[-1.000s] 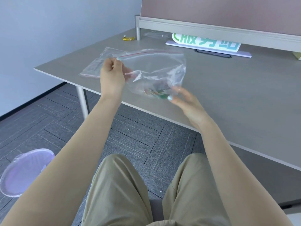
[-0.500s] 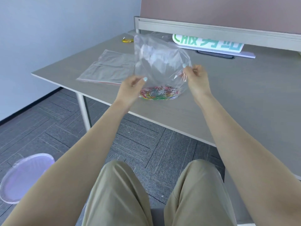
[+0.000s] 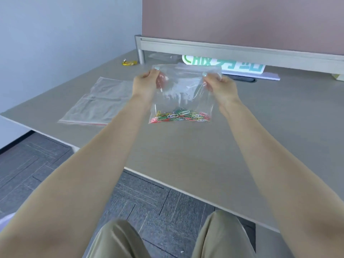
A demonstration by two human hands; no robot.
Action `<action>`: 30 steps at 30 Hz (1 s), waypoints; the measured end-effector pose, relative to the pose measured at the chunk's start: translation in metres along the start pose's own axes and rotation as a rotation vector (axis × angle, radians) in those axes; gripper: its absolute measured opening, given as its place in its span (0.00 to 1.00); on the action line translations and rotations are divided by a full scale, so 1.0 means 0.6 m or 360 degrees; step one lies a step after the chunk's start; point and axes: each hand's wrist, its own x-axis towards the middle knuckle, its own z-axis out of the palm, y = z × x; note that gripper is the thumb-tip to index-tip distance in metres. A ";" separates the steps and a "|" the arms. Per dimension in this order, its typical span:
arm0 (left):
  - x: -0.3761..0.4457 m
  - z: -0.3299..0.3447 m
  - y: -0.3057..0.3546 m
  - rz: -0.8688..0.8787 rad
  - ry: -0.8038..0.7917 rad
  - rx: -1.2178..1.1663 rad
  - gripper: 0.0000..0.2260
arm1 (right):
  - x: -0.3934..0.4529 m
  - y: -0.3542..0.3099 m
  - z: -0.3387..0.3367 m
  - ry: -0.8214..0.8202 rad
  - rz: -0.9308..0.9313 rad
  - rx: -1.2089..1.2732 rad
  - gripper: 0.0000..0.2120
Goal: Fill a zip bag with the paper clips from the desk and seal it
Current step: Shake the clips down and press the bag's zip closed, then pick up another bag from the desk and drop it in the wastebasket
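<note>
- Both hands hold the zip bag (image 3: 183,90) upright above the desk (image 3: 186,155): the left hand (image 3: 147,84) pinches its top left corner, the right hand (image 3: 216,84) pinches its top right corner, fingers curled on the plastic.
- Paper clips (image 3: 179,116) lie heaped along the bag's bottom, which hangs at or just above the desk surface.
- Risk: the mouth seems not yet pressed shut, though I cannot tell for certain; if the bag tips, clips may spill out.
- Risk: the film is thin and slippery, so a loose pinch at either corner could let that side drop.
- Risk: pressing the strip unevenly could leave a gap in the seal.
- Count: one bag in hand; two spare bags (image 3: 96,103) lying flat to the left; one small yellow item (image 3: 128,62) near the partition post; clips too many and too tangled to count.
</note>
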 end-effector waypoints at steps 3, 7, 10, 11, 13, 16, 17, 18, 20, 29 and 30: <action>0.018 0.033 0.025 0.0011 -0.0043 -0.0053 0.17 | 0.035 -0.028 -0.025 0.0151 -0.0062 0.0058 0.13; 0.011 0.065 -0.009 -0.0059 -0.0103 -0.0098 0.14 | 0.039 -0.007 -0.054 0.0277 -0.0055 -0.0048 0.16; 0.001 0.066 -0.079 -0.0204 -0.0191 0.0095 0.13 | 0.024 0.048 -0.061 0.0342 0.0085 -0.0309 0.15; -0.001 0.061 -0.099 -0.0249 -0.0225 0.0163 0.12 | 0.019 0.061 -0.058 0.0381 0.0148 -0.0310 0.11; 0.004 0.045 -0.126 -0.0277 -0.0206 0.0294 0.07 | 0.012 0.079 -0.049 0.0501 0.0235 -0.0333 0.10; 0.038 -0.008 -0.140 -0.0170 0.0032 0.0530 0.17 | -0.008 0.070 0.002 0.0740 -0.0206 -0.0654 0.25; 0.056 -0.034 -0.144 -0.0088 0.0102 0.0681 0.18 | -0.021 0.061 0.032 0.0677 -0.0479 -0.0683 0.25; 0.070 -0.062 -0.144 -0.0011 0.0157 0.0872 0.18 | -0.035 0.053 0.066 0.0503 -0.0705 -0.0739 0.24; 0.101 -0.124 -0.152 0.0041 0.0259 0.1280 0.19 | -0.061 0.048 0.146 0.0004 -0.1010 -0.0955 0.21; 0.201 -0.374 -0.180 -0.0644 0.0330 0.1733 0.28 | -0.071 0.127 0.362 -0.1102 -0.0619 -0.1633 0.25; 0.207 -0.387 -0.179 -0.0658 0.0322 0.1640 0.28 | -0.066 0.133 0.368 -0.1110 -0.0611 -0.1680 0.24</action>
